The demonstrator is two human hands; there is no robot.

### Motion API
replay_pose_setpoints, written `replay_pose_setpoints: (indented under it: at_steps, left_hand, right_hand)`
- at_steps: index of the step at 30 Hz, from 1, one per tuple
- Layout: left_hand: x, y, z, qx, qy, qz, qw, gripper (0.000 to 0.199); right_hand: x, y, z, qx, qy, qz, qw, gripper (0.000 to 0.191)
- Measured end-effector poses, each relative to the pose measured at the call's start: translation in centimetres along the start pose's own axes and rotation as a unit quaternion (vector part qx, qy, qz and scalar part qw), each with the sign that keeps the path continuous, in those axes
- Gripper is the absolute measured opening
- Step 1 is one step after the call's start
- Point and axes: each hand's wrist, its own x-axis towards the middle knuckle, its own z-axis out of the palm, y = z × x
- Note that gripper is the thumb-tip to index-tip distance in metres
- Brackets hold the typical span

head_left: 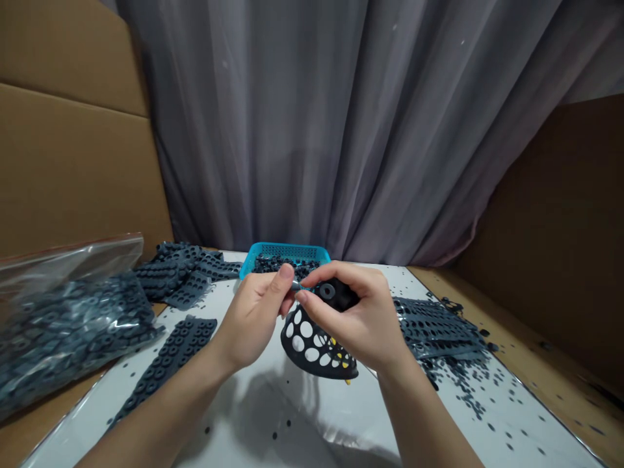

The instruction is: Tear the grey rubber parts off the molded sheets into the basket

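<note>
Both of my hands meet just in front of the blue basket. My left hand [256, 318] is closed, its thumb and index finger pinching a small grey piece [296, 285]. From the other side, the thumb and index fingertip of my right hand [363, 312] close on that same piece, whose shape is mostly covered. Behind the right hand's fingers shows a grey ring-shaped rubber piece [327, 290] against something black. Directly below is a black dome-like part full of round holes [316, 372], with yellow bits showing at its right; my right hand partly covers it.
A blue basket [249, 259] holds small dark pieces. Moulded grey sheets lie at left [168, 354] and right [433, 325], with scattered dark discs [470, 396]. A clear zip bag [73, 325] of grey rings stands at left. Cardboard walls [73, 162] and a curtain [292, 130] enclose the table.
</note>
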Motion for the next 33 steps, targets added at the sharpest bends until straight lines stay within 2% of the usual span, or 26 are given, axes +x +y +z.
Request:
replay_pose_setpoints:
  at_steps: [5, 11, 19, 23, 27, 33]
  left_hand:
    - [-0.1, 0.1, -0.1, 0.062, 0.005, 0.04, 0.997, 0.051]
    - [0.4, 0.1, -0.5, 0.123, -0.04, 0.049, 0.99, 0.049]
    - [1.4, -0.4, -1.6, 0.196, -0.094, 0.133, 0.967, 0.022]
    - [1.6, -0.6, -1.4, 0.234, -0.081, 0.165, 0.955, 0.024]
    - [1.7, -0.7, -1.3, 0.256, -0.083, 0.151, 0.951, 0.027]
    - [1.6, -0.9, -1.4, 0.277, -0.096, 0.141, 0.945, 0.032]
  right_hand:
    - [0.0, 0.0, -0.1, 0.02, -0.024, 0.035, 0.999, 0.003]
    - [0.2, 0.5, 0.0, 0.001, -0.056, 0.063, 0.996, 0.007]
    - [0.5, 1.4, 0.5, -0.009, -0.021, 0.092, 0.996, 0.009]
    - [0.7, 1.9, 0.6, 0.003, -0.036, 0.113, 0.993, 0.011]
    - [0.7, 2.2, 0.6, -0.011, -0.052, 0.101, 0.993, 0.011]
    - [0.6, 2.3, 0.4, -0.052, -0.082, 0.045, 0.994, 0.011]
